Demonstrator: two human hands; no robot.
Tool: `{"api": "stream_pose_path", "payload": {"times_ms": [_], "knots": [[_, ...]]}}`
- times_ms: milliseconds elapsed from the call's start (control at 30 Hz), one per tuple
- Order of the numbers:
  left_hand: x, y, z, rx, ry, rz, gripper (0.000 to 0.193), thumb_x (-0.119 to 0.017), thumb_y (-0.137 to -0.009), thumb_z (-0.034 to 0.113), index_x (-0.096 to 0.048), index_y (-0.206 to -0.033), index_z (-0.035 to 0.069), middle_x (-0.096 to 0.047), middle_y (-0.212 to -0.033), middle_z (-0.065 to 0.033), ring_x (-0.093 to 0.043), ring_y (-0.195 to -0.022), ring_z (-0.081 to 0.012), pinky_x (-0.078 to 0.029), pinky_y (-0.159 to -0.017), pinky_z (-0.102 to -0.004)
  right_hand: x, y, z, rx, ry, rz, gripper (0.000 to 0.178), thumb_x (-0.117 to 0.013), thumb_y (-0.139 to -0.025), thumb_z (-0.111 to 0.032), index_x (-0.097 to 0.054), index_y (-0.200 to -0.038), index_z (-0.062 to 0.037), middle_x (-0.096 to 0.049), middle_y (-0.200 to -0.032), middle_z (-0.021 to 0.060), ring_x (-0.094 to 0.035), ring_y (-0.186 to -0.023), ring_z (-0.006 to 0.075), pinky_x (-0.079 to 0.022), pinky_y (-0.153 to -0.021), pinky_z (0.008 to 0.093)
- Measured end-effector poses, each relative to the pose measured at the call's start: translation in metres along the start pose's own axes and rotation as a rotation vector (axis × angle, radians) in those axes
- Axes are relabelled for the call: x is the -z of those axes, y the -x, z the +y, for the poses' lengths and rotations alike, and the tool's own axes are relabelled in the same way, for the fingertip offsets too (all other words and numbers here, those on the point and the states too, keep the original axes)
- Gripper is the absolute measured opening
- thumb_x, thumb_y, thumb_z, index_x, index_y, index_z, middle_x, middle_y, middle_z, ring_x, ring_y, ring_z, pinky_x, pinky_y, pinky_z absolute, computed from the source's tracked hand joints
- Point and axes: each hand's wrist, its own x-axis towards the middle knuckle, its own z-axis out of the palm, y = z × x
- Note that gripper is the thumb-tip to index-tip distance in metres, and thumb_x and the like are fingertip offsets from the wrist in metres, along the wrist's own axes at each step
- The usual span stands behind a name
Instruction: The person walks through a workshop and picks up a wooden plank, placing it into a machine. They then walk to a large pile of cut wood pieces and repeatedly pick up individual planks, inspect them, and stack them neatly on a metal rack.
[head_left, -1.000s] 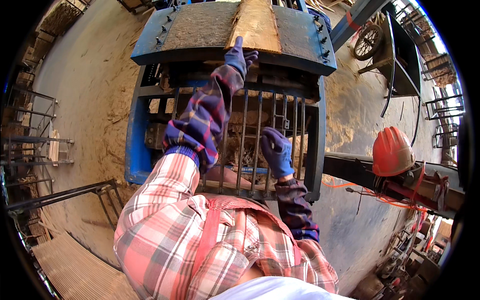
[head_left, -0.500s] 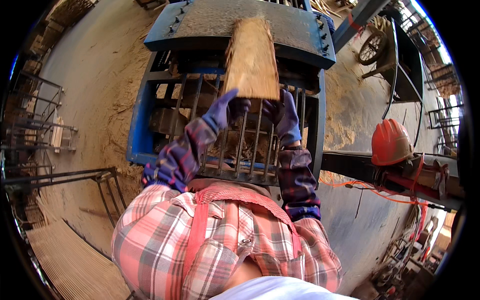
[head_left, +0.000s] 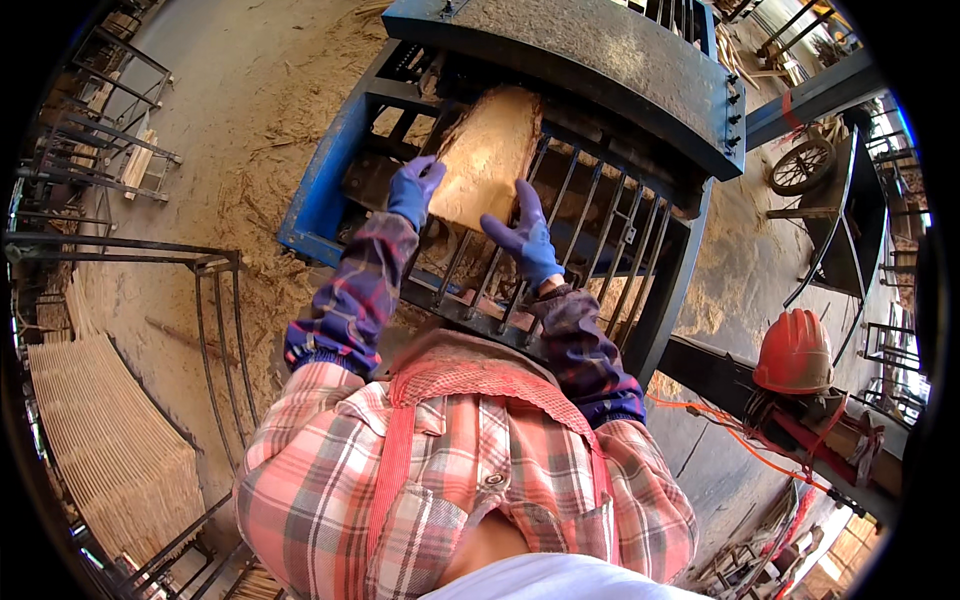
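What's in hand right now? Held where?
Apparently a bark-edged wooden board: left hand on its left edge toward the near end; right hand spread at the near right corner, its grip unclear.

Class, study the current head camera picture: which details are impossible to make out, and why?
All in the head view:
- Underside of the wooden board: hidden by its upper face.
- Whether the left hand or right hand reaches under it: the board blocks the view.
- Machine parts beneath the blue cover plate: hidden by the plate and shadow.
- The plate's far edge: partly cut off by the picture's top.
- Inside of the red helmet: hidden by its shell.
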Motion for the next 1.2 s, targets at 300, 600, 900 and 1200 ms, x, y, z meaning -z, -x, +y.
{"api": "stream_pose_path", "payload": {"times_ms": [300,600,900,1200], "knots": [[-0.042,-0.002,0.03,-0.601,-0.827,0.02,0.028,-0.067,-0.075,0.031,-0.065,-0.091,0.008,-0.06,-0.108,-0.0145,-0.057,-0.098,-0.0341,-0.046,-0.087,-0.0425,-0.01,-0.029,0.036,0.292,0.911,0.077,0.053,-0.071,-0.072,-0.04,-0.062,-0.112,-0.007,-0.054,-0.128,0.0125,-0.05,-0.117,0.0349,-0.041,-0.097,0.0447],[-0.085,-0.094,0.046,-0.659,-0.63,0.131,0.014,-0.063,-0.075,0.021,-0.063,-0.078,0.007,-0.062,-0.088,-0.0126,-0.059,-0.083,-0.0332,-0.047,-0.073,-0.0429,0.007,-0.126,0.048,0.101,1.036,0.066,0.038,-0.071,-0.071,-0.035,-0.066,-0.103,-0.0145,-0.06,-0.109,0.0081,-0.056,-0.103,0.0295,-0.045,-0.085,0.0428],[-0.032,0.044,0.082,-0.712,-0.551,-0.088,0.013,-0.062,-0.078,0.018,-0.065,-0.084,0.006,-0.065,-0.086,-0.0129,-0.062,-0.081,-0.0324,-0.049,-0.073,-0.0414,-0.005,-0.056,0.004,0.32,0.689,-0.003,0.012,-0.061,-0.08,-0.025,-0.068,-0.082,-0.0153,-0.067,-0.089,0.0063,-0.064,-0.079,0.0294,-0.051,-0.067,0.04],[-0.01,0.21,0.076,-0.616,-0.437,0.035,0.009,-0.063,-0.073,0.01,-0.063,-0.081,0.005,-0.064,-0.081,-0.0161,-0.06,-0.076,-0.0362,-0.047,-0.068,-0.0429,-0.02,0.07,-0.021,0.354,0.269,-0.049,0.013,-0.064,-0.077,-0.014,-0.068,-0.084,-0.0035,-0.066,-0.082,0.0151,-0.065,-0.076,0.0331,-0.051,-0.069,0.0386]]}}
